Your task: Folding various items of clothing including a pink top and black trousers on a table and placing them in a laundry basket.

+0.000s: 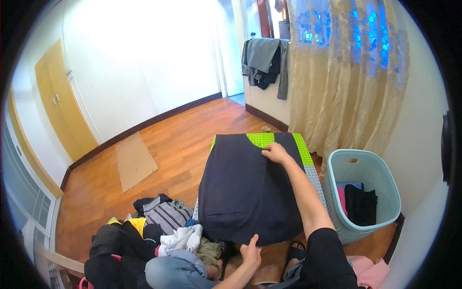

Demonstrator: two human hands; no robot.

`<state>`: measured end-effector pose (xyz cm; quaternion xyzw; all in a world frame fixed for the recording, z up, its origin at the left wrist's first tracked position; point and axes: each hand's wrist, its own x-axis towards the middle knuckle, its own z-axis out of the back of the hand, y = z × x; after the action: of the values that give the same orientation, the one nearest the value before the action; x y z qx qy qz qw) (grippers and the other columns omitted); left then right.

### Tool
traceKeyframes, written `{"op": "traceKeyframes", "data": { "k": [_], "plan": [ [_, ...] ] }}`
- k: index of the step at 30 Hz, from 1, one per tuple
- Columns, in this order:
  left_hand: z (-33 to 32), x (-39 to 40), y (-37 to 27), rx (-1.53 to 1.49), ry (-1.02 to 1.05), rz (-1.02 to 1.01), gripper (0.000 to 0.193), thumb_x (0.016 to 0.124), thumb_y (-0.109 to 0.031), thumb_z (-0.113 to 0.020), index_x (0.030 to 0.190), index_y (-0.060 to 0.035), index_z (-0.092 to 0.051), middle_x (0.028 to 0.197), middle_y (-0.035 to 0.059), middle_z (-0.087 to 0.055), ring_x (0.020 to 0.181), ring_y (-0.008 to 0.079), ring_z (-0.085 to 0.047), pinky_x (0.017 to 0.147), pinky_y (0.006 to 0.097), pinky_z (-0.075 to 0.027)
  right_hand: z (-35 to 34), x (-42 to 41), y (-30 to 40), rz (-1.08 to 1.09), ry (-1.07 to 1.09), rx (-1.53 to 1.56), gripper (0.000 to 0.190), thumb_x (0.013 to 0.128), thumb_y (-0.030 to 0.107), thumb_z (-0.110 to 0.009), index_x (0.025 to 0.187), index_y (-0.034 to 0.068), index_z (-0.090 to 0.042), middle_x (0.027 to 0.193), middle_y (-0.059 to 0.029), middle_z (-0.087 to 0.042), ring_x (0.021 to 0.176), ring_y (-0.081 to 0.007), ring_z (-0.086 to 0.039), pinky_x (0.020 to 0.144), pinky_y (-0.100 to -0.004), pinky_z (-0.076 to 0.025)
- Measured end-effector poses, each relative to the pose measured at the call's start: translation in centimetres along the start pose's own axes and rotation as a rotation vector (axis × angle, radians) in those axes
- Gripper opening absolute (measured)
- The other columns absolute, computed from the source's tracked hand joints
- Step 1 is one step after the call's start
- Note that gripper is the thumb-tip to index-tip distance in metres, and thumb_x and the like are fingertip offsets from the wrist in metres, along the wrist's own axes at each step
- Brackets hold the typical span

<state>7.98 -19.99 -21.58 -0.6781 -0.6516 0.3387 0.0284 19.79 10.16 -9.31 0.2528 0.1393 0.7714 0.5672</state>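
A dark sleeveless garment [245, 188] lies spread over a table topped with green and grey studded baseplates [307, 153]. Its curved neckline points away from me, and its near edge hangs at the table's front. My right hand [277, 153] is at the neckline, thumb and fingers closed on the cloth's edge. At the near hem is my left hand [251, 251], its index finger raised against the fabric; whether it pinches the hem cannot be made out.
At left, clothes are heaped, among them a striped grey garment [168, 215] and a white one [182, 238]. A light blue laundry basket [361, 231] with folded clothes stands right. Cardboard [135, 160] lies on the wooden floor. Pink cloth [370, 271] is at lower right.
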Motion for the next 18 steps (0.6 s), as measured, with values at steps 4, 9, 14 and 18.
{"op": "traceKeyframes", "data": {
  "k": [4,9,14,18],
  "plan": [
    [-1.5,-1.9,0.5,0.308,-0.095,-0.407,0.028,0.08,-0.009,-0.06,0.103,0.0021,-0.049,0.1,0.0074,-0.054,0.091,0.0173,-0.052,0.083,0.0299,-0.039,0.5,-0.5,1.8,0.023,-0.059,0.005,0.033,0.076,0.031,-0.059,0.092,0.003,-0.062,0.095,-0.0185,-0.06,0.092,-0.0327,-0.056,0.079,-0.0388,-0.044],
    [-2.4,-3.4,0.8,0.441,0.099,-0.672,0.029,0.081,-0.009,-0.057,0.104,0.0035,-0.047,0.102,0.0095,-0.053,0.095,0.0163,-0.049,0.085,0.027,-0.037,0.8,-1.4,3.1,0.032,0.008,-0.087,0.032,0.078,0.029,-0.057,0.097,0.004,-0.061,0.099,-0.0173,-0.06,0.094,-0.0314,-0.056,0.08,-0.0393,-0.044],
    [1.8,2.3,2.8,0.475,0.143,-0.202,0.034,0.085,-0.013,-0.054,0.113,0.0003,-0.041,0.11,0.0073,-0.047,0.102,0.0183,-0.046,0.088,0.0364,-0.04,1.0,-1.2,2.5,0.014,0.07,-0.104,0.03,0.078,0.028,-0.057,0.094,0.004,-0.062,0.095,-0.0181,-0.06,0.092,-0.0314,-0.057,0.08,-0.0391,-0.044],
    [0.6,2.3,2.7,0.317,0.09,-0.433,0.03,0.085,-0.015,-0.054,0.11,0.0008,-0.048,0.108,0.0076,-0.051,0.099,0.0199,-0.049,0.087,0.0338,-0.038,0.3,-0.9,0.6,-0.028,0.045,-0.083,0.029,0.075,0.03,-0.059,0.087,0.004,-0.063,0.091,-0.0177,-0.061,0.088,-0.0315,-0.058,0.076,-0.0391,-0.045]
  ]
}}
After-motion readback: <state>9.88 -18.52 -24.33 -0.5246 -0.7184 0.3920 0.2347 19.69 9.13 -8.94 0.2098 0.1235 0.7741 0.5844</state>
